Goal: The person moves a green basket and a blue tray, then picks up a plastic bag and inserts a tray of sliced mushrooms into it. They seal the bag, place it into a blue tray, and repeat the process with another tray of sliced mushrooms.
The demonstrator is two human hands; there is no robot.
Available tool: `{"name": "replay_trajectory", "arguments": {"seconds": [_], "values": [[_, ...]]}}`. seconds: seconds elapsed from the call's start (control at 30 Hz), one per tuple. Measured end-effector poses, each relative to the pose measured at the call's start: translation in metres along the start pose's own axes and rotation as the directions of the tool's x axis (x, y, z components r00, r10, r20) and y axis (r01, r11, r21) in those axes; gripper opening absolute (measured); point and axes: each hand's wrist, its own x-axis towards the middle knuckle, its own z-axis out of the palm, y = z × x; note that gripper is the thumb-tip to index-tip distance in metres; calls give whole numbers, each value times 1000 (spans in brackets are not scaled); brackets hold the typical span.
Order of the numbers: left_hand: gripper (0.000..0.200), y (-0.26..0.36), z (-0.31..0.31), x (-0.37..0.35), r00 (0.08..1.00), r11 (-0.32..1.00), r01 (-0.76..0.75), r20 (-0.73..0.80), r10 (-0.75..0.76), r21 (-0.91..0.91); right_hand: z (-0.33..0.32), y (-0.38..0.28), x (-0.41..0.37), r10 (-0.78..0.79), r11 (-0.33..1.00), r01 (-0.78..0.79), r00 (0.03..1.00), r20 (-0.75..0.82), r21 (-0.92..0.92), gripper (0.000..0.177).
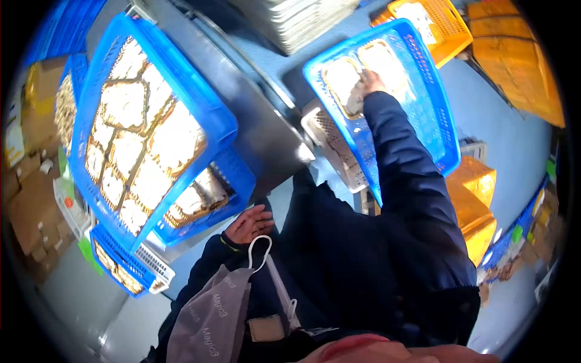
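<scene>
In the blue basket at the upper right lie a few pale packs with brown edges. My right hand reaches in and touches the right edge of the left pack; its fingertips are too small and bright to read. Another pack lies just beyond that hand. My left hand hangs near my body with its fingers apart and holds nothing. Nearest to it is the lower blue basket. Above that one, a large blue basket holds several similar packs.
A metal table stands between the blue baskets. White stacked trays are at the top. Orange baskets and orange wrapped boxes line the right. Cardboard boxes are at the far left. A grey bag hangs before my body.
</scene>
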Motion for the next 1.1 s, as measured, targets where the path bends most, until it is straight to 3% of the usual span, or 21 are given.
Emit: {"name": "replay_trajectory", "arguments": {"seconds": [0.03, 0.07, 0.1, 0.13, 0.2, 0.33, 0.43, 0.5, 0.53, 0.57, 0.63, 0.67, 0.77, 0.8, 0.83, 0.87, 0.93, 1.0, 1.03, 1.07, 1.1], "values": [[45, -2, -9, 0, 1000, 1000, -2, 19, 3, -10, -8, -7, -3, -41, 997, 36, 997, -60, -75, 45], [45, 0, -14, -2, 999, 1000, -17, 31, 17, -16, -3, 8, 9, -101, 994, 102, 995, -23, 42, 48], [46, 6, -3, -4, 999, 997, 2, -53, 2, 75, 24, 44, 13, -132, 980, 148, 983, -125, 130, 49], [46, 6, -2, -3, 998, 995, -19, 50, 24, -94, -21, -16, -8, -80, 982, 96, 992, -102, 162, 48], [46, 13, 9, -15, 999, 997, -37, -13, 38, 72, -34, -42, -12, 6, 904, -2, 1000, -9, 427, 45], [42, 7, -7, -49, 987, 958, -162, 36, 158, 239, -79, -146, -38, -52, 773, 68, 998, -44, 630, 32], [38, 10, -18, -93, 982, 927, -179, 9, 187, 329, -106, -247, -79, -204, 653, 163, 978, -35, 740, 18], [36, 0, -36, -133, 939, 888, -307, -41, 340, 344, -116, -309, -123, -427, 599, 309, 904, -32, 739, 7], [36, 3, -42, -153, 925, 875, -332, -59, 375, 353, -122, -342, -144, -493, 595, 305, 869, 39, 744, 7], [35, -1, -56, -176, 886, 867, -383, -137, 442, 320, -117, -376, -177, -498, 527, 139, 850, 172, 839, 9], [34, -7, -82, -218, 801, 845, -470, -279, 530, 256, -113, -446, -230, -544, 647, 14, 708, 449, 762, 13], [33, -7, -95, -238, 724, 809, -519, -362, 587, 274, -90, -468, -260, -585, 613, -75, 626, 515, 787, 13], [30, -15, -144, -297, 469, 707, -629, -568, 676, 323, -31, -551, -332, -831, 541, 265, 315, 459, 798, 14], [30, -18, -173, -311, 394, 676, -656, -610, 687, 337, -7, -576, -353, -862, 506, 365, 249, 442, 782, 19], [29, -20, -200, -322, 318, 641, -684, -647, 693, 350, 27, -596, -378, -895, 439, 394, 270, 355, 807, 24], [28, -23, -225, -331, 295, 595, -729, -630, 719, 338, 52, -624, -394, -930, 366, 552, 179, 322, 749, 28], [28, -25, -268, -352, 238, 506, -803, -609, 756, 315, 121, -662, -433, -942, 315, 675, 135, 308, 667, 43], [26, -21, -292, -369, 303, 562, -770, -604, 738, 301, 185, -702, -449, -917, 278, 835, 82, 391, 475, 63], [26, -16, -294, -374, 325, 605, -730, -617, 716, 318, 221, -717, -454, -851, 246, 957, 136, 508, 156, 80], [26, -14, -291, -379, 348, 645, -688, -630, 695, 332, 219, -748, -453, -634, 377, 926, 248, 732, 13, 92], [27, -13, -266, -391, 319, 646, -684, -657, 683, 340, 248, -747, -444, -608, 463, 886, 322, 725, -5, 95]]}}
